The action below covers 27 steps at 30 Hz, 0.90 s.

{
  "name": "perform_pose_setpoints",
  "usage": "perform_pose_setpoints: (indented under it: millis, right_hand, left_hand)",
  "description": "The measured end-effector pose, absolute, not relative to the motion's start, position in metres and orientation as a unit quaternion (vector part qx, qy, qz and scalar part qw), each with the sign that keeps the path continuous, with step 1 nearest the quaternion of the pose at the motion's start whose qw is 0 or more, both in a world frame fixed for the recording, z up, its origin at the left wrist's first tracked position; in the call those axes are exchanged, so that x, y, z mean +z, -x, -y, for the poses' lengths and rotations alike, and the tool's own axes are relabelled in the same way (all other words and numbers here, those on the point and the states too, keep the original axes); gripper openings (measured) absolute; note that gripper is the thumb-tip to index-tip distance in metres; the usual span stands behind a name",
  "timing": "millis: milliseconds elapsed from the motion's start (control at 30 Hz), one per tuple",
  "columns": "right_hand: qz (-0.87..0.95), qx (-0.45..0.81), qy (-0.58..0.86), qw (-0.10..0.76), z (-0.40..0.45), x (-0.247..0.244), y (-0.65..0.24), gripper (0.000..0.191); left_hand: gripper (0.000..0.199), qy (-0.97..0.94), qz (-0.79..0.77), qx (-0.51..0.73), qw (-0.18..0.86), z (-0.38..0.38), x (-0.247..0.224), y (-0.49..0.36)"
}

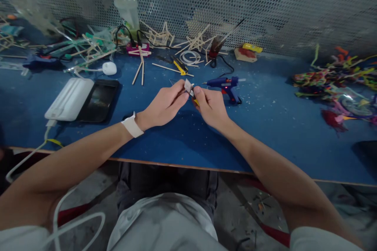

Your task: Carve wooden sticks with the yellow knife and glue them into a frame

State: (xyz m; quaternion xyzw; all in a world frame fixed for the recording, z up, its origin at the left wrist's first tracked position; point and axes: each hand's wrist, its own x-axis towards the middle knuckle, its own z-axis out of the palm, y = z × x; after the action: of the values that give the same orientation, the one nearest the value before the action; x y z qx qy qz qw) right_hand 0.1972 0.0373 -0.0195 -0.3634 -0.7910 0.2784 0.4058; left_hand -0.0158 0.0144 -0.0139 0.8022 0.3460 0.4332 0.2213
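Two hands: our left hand (165, 104) pinches a small pale piece (188, 85) between thumb and fingers; our right hand (212, 106) curls closed around a yellow thing (196, 102), thumb on top.
Pale piece: we hold it above the blue table (273, 125), left of the glue gun (225, 82).
Glue gun: its red light glows, so it may be hot; brushing the nozzle could burn our right knuckles.
Yellow thing: if it has a blade, a slip could nick our left fingers.
Hard to see: our fingers cover most of both held things, so we cannot identify them; a dark object (366, 157) is cut off at the right edge.
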Motion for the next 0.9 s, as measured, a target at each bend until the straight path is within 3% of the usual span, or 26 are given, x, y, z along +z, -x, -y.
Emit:
perform_pose_setpoints:
  millis: [600,900]
  right_hand:
    - [0.746,0.344,0.392,0.413,-0.0296,-0.0196,-0.1911,0.084]
    - [0.738,0.341,0.397,0.426,-0.0278,-0.0215,-0.1895,0.083]
  left_hand:
    - [0.046,-0.808,-0.358,0.451,0.126,-0.0180,-0.0199,0.0129]
    - [0.051,-0.796,-0.375,0.456,0.131,-0.0144,-0.0173,0.0124]
